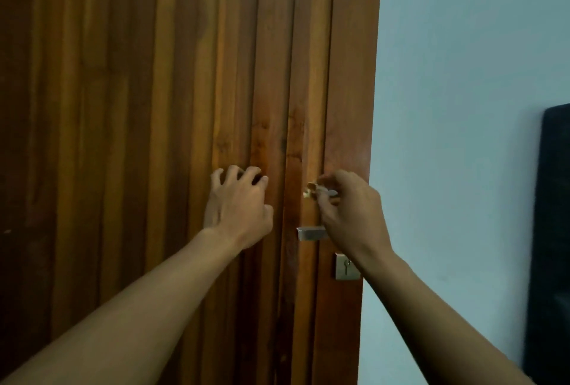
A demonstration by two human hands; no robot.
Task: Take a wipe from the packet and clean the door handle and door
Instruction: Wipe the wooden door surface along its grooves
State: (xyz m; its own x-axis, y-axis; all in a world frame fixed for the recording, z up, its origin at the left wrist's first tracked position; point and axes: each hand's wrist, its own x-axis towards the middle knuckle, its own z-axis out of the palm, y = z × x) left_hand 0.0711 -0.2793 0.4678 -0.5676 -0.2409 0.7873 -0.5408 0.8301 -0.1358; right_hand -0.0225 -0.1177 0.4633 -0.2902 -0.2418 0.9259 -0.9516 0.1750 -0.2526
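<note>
Brass latch (309, 191) pinched in our right hand (348, 212) could slip, being small; left hand (237, 209) presses bent fingertips (264, 180) on door (138, 107).

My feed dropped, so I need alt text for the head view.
The right hand pinches a small metal fitting on the wooden door, above the silver door handle and keyhole plate. The left hand rests spread fingertips on the door beside it.
</note>
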